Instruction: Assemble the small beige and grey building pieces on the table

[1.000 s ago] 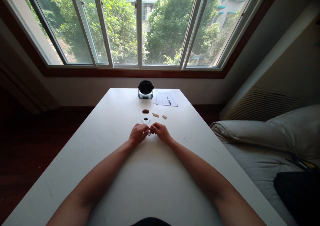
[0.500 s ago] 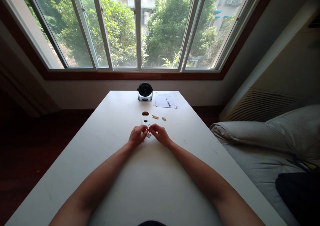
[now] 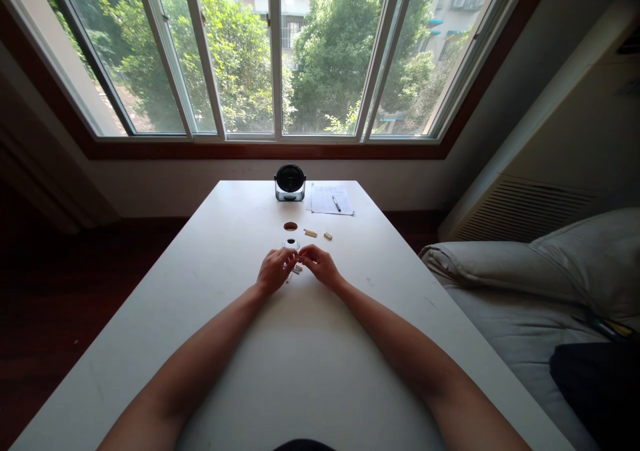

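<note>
My left hand (image 3: 275,270) and my right hand (image 3: 320,266) meet at the fingertips above the white table, with the fingers curled. Whatever lies between the fingertips is too small to make out. Just below them, a small patterned piece (image 3: 297,270) lies on the table, partly hidden by my left hand. A white ring with a dark centre (image 3: 291,244) sits just beyond my hands. Farther on lie a brown disc with a hole (image 3: 291,226) and two small tan studded bricks (image 3: 310,233) (image 3: 327,236).
A black round desk fan (image 3: 290,182) stands at the table's far edge, beside a sheet of paper (image 3: 330,199) with a pen (image 3: 337,204) on it. A bed with a grey pillow (image 3: 500,264) lies to the right, beyond the table edge.
The view has tilted slightly, shifting the far table items lower in the picture. My hands stay together, with only small finger movements.
</note>
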Available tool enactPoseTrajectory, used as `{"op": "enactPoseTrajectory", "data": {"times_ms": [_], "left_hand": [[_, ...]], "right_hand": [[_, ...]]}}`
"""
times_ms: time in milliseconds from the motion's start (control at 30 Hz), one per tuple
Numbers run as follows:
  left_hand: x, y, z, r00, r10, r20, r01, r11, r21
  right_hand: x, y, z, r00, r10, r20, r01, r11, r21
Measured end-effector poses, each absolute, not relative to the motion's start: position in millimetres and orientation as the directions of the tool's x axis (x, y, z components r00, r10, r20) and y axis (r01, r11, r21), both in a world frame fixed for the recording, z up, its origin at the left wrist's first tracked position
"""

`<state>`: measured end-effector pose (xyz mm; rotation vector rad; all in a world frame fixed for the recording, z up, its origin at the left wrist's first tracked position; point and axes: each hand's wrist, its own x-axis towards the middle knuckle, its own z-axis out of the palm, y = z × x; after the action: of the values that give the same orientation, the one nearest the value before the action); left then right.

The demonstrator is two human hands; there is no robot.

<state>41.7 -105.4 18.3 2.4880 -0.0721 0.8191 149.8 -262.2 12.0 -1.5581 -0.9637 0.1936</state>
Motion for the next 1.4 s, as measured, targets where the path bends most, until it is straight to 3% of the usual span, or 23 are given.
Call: {"op": "enactPoseTrajectory", "data": {"times_ms": [400,733,1200,1400], "left_hand": [[41.0,-103.9,18.5,0.827,0.083,0.557,-0.185,-0.894,0.408],[43.1,-101.8,13.8,0.831,0.119,0.544,-0.167,-0.879,0.447],[44.1,-101.7,11.8,0.856,0.140,0.497,-0.147,-0.857,0.494],[41.9,-102.5,15.8,0.867,0.137,0.479,-0.138,-0.857,0.496]], "right_hand": [[150.3,-263.1,10.0,0.588,0.680,0.438,0.558,0.051,-0.828],[148.3,-262.2,9.5,0.524,0.664,0.533,0.648,0.096,-0.756],[149.7,-266.5,8.7,0.424,0.683,0.595,0.819,-0.008,-0.574],[151.3,-265.3,5.8,0.439,0.647,0.623,0.817,0.000,-0.577]]}}
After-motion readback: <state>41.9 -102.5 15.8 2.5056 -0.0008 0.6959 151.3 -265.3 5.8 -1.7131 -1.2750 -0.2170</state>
